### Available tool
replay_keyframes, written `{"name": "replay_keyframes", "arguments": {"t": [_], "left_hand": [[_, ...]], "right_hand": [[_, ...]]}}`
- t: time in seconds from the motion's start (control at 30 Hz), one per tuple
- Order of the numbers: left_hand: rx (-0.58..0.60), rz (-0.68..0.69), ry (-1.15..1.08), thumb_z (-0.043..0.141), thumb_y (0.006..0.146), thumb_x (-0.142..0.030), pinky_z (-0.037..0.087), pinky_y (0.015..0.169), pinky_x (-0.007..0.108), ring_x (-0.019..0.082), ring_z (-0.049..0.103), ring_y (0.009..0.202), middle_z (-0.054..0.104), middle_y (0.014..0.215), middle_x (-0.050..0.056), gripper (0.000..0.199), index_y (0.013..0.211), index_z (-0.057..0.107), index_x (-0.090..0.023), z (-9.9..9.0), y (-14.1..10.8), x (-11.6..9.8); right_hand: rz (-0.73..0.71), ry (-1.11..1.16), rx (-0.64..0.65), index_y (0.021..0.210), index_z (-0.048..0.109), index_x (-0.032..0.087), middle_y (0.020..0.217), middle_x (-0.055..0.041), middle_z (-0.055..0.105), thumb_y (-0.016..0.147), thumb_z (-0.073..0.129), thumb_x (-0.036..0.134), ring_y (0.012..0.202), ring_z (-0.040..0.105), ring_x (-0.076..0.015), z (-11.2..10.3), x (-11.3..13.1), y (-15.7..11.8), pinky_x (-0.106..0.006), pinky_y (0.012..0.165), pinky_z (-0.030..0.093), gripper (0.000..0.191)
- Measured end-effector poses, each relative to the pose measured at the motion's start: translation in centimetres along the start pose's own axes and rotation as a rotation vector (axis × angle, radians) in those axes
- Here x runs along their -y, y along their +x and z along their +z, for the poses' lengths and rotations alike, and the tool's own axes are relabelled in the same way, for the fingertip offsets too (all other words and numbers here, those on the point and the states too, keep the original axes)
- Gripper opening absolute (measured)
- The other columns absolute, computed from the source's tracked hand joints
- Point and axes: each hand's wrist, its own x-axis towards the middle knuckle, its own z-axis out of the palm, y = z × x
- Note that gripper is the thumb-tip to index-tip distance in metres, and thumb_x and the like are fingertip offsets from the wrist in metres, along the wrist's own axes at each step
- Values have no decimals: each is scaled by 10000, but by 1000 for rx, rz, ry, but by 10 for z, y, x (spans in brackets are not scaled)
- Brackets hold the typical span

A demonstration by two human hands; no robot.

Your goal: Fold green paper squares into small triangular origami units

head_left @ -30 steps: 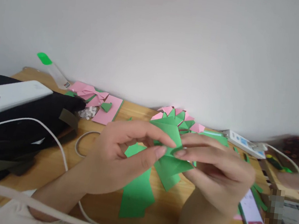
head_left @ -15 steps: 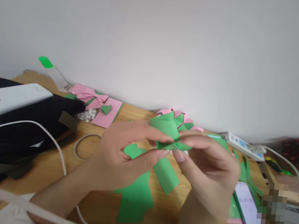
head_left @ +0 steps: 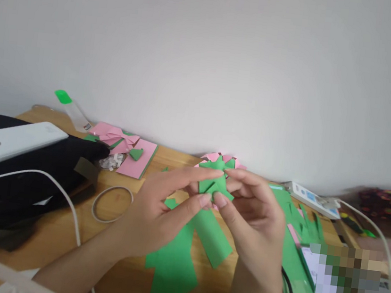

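Between my two hands, above the desk, is a folded piece of green paper [head_left: 214, 185]. My left hand [head_left: 171, 200] pinches its left side, thumb below and forefinger along the top. From the right, my right hand [head_left: 250, 208] pinches it the same way, and the two thumb tips nearly meet at its lower edge. Beneath the hands lie a green paper strip [head_left: 213, 241] and a larger cut green sheet [head_left: 171, 272]. Just behind the held paper, a pink and green folded paper piece [head_left: 239, 164] rests near the wall, partly hidden.
At left, a white power bank [head_left: 18, 141] lies on a black bag [head_left: 72, 162]. A roll of tape [head_left: 112, 204], pink paper [head_left: 140, 158] and a green-capped glue bottle [head_left: 75, 110] are nearby. A power strip [head_left: 312, 199] and green sheets [head_left: 292, 258] are at right; white cables cross the desk.
The green paper has been turned and its upright flap no longer stands up between my fingers. My right hand has moved left, closer to my left hand.
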Motion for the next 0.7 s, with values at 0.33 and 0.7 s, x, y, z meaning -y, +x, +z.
{"name": "replay_keyframes", "arguments": {"t": [0.33,0.7], "left_hand": [[15,-65,-122,635,838,-90,504,558,206,94,598,588,570,671,-47,331,1111,700,-264,0,4,2],[126,-160,-340,634,819,-58,577,682,263,123,639,645,589,629,-75,641,1378,507,-345,-3,2,4]], "right_hand": [[139,166,94,1321,508,270,633,94,552,856,653,152,595,627,-81,1,-3,-1,-196,586,543,501],[154,207,94,1353,480,315,614,98,509,895,612,205,525,559,-77,8,-6,-3,-196,521,513,489]]}}
